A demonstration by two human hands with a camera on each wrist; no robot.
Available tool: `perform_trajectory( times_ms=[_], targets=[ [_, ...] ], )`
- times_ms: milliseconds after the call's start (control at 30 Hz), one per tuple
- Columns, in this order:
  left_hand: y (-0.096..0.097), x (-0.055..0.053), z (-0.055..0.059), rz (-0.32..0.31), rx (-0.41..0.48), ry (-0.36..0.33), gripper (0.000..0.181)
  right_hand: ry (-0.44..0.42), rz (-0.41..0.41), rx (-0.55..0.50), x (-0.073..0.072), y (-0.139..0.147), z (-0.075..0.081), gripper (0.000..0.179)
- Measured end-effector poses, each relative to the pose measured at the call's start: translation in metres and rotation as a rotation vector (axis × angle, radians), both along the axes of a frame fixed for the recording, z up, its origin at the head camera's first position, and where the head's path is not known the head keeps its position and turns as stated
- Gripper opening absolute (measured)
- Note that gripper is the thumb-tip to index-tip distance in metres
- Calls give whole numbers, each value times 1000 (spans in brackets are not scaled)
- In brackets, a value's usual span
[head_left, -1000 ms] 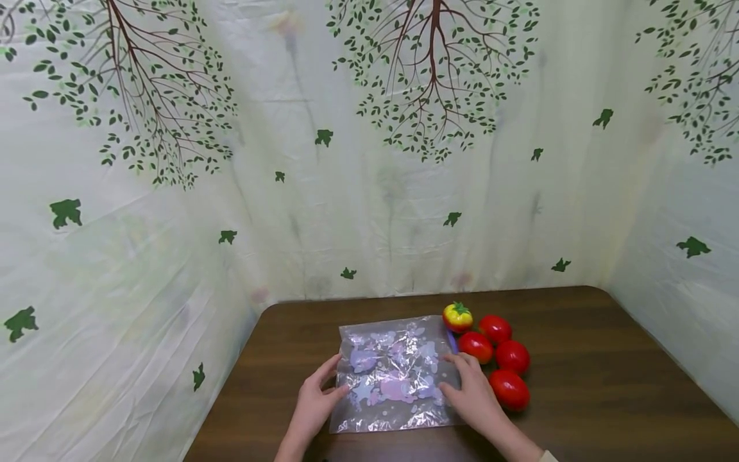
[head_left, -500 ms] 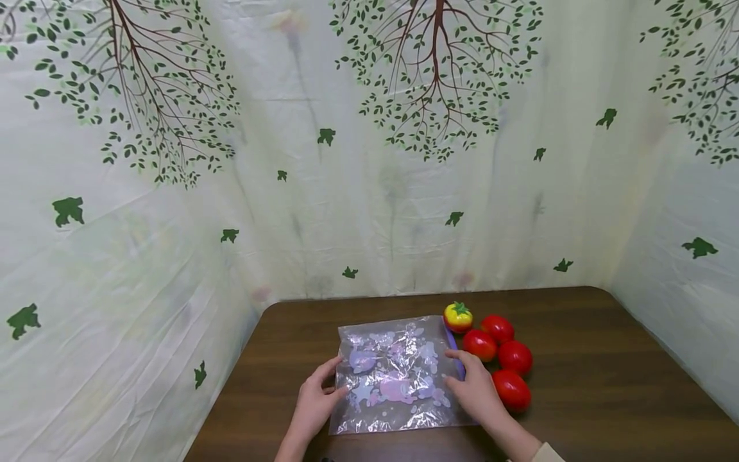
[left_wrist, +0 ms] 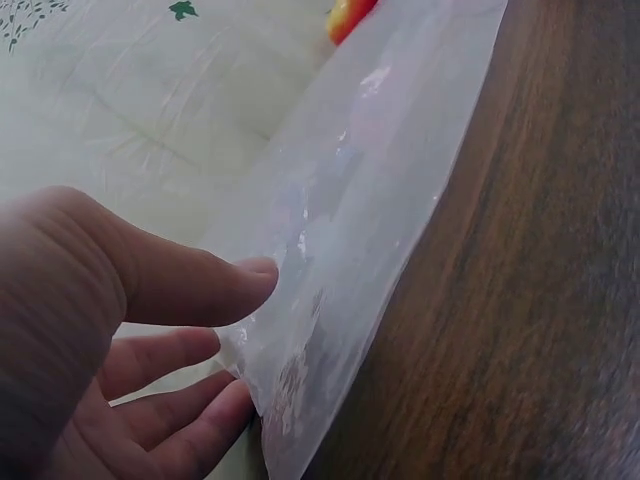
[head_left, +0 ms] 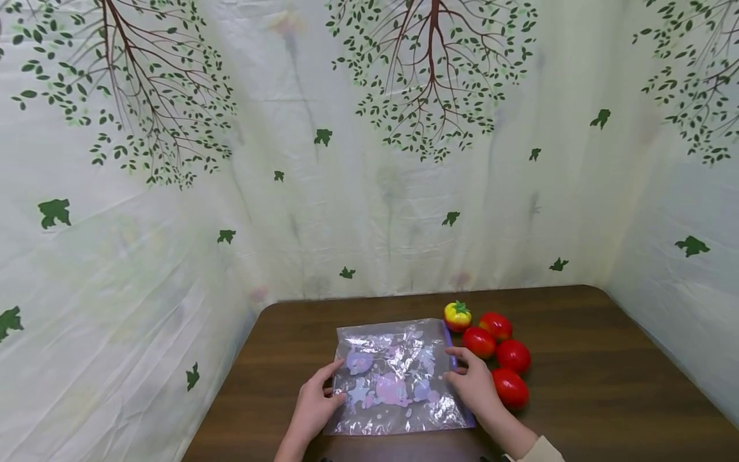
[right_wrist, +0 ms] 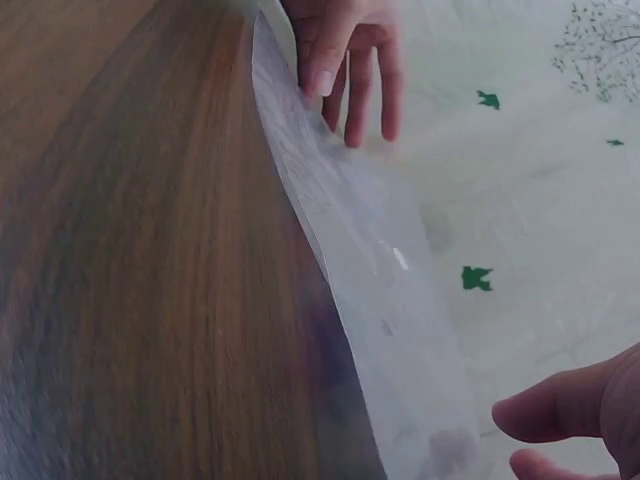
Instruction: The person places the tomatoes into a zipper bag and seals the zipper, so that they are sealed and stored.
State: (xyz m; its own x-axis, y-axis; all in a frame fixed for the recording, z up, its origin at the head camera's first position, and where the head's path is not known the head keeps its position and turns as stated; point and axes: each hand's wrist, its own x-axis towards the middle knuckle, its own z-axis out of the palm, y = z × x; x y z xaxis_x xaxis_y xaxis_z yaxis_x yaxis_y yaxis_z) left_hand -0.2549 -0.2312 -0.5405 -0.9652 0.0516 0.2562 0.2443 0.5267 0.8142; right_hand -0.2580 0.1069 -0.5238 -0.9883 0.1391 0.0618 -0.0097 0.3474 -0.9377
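A clear plastic bag (head_left: 398,410) printed with pastel cartoon figures lies flat on the brown table, with a purple strip (head_left: 447,337) along its right edge. My left hand (head_left: 314,401) is at the bag's left edge, thumb and fingers spread apart. In the left wrist view its thumb (left_wrist: 235,290) lies over the film (left_wrist: 400,150) and the fingertips meet the border. On the other side, my right hand (head_left: 478,388) has its fingertips right by the purple strip. The right wrist view shows that thumb (right_wrist: 550,405) beside the bag's film (right_wrist: 375,270), apart from the fingers.
Right of the bag sit several glossy red tomato-like fruits (head_left: 510,389), close to my right hand. A yellow-and-red one with a green leafy top (head_left: 458,317) stands behind them. The wood table (head_left: 600,385) meets a leaf-patterned cloth backdrop (head_left: 398,250).
My right hand has drawn slightly rightward off the film to the bag's right edge, baring more of the purple strip. My left hand stays at the left edge, and the bag has shifted slightly.
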Motion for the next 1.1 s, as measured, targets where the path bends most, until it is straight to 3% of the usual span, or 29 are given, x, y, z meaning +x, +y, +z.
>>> perform_trajectory(
  times_ms=[233,400,667,1100],
  targets=[
    [-1,2,2,46,-103,25,64,-43,32,-170,-3,-6,4,46],
    [-3,2,1,50,-185,88,63,-81,60,-266,-1,-7,9,44],
    [-1,-3,1,5,-265,130,56,-62,32,-218,-3,0,8,33],
    [0,-3,-5,60,-366,101,44,34,38,-105,-9,11,18,23]
  ],
)
